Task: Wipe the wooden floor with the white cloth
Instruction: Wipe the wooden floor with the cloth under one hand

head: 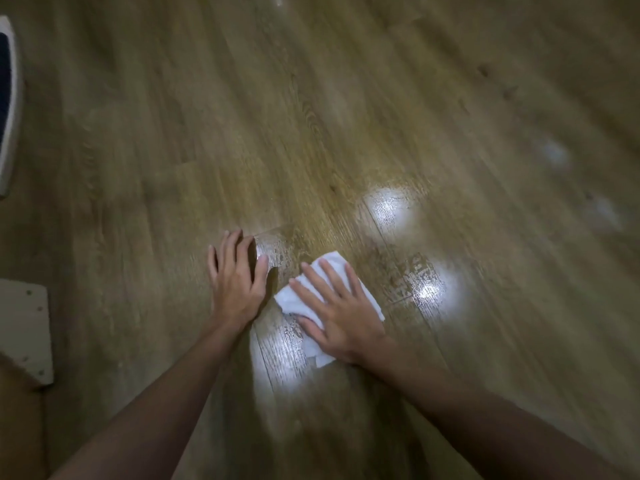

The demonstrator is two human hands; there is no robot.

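The floor [311, 116] shines wet near centre. Our left hand [237, 278] rests flat on it at 9 o'clock from the cloth [294, 301]. Our right hand [341, 315] presses the cloth with straight fingers; soft and light, we think it bunches easily, so flat palm suits.

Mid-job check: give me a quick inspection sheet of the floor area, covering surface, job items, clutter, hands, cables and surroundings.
Surface: wooden floor, plank pattern, with shiny wet-looking streaks and light glare around the cloth.
Job's things: white cloth, crumpled flat on the floor under the right hand.
Clutter: nothing seen.
Hands: right hand pressing flat on the cloth, fingers spread; left hand flat on the bare floor beside it, holding nothing.
Cables: nothing seen.
Surroundings: pale panel with screw heads at the left edge; a white-rimmed object at upper left, partly cut off, identity unclear.
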